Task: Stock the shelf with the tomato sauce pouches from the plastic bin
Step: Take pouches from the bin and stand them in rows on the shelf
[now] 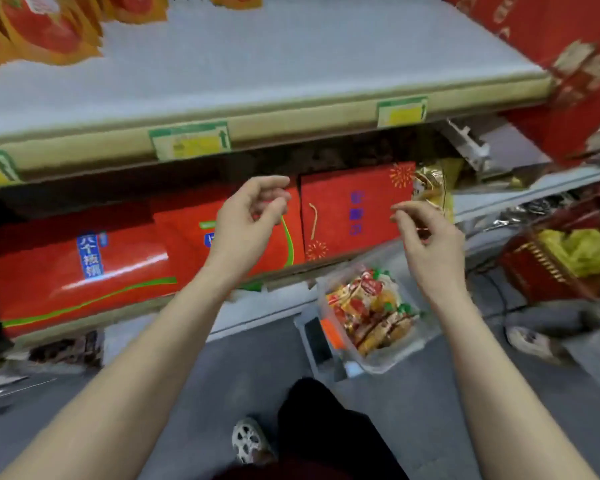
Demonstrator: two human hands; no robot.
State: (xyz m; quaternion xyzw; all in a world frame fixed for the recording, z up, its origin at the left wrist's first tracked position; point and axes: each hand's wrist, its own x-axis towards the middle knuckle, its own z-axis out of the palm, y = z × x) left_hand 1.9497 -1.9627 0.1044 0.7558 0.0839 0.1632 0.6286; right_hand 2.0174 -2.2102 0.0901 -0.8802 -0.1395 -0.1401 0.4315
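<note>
Here both hands hang empty before the lower shelf's red boxes (355,211): the left hand (246,221) loosely curled, the right hand (430,237) half open with fingertips pinched on nothing. The pouches (371,311) lie heaped in the bin (400,358) on the floor, below the right hand. A few pouches stand on the white shelf (291,64), far left.

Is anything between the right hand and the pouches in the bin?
Nothing visible. The right hand is empty, above and just behind the clear plastic bin on the floor; the tomato sauce pouches lie uncovered in its open top.
</note>
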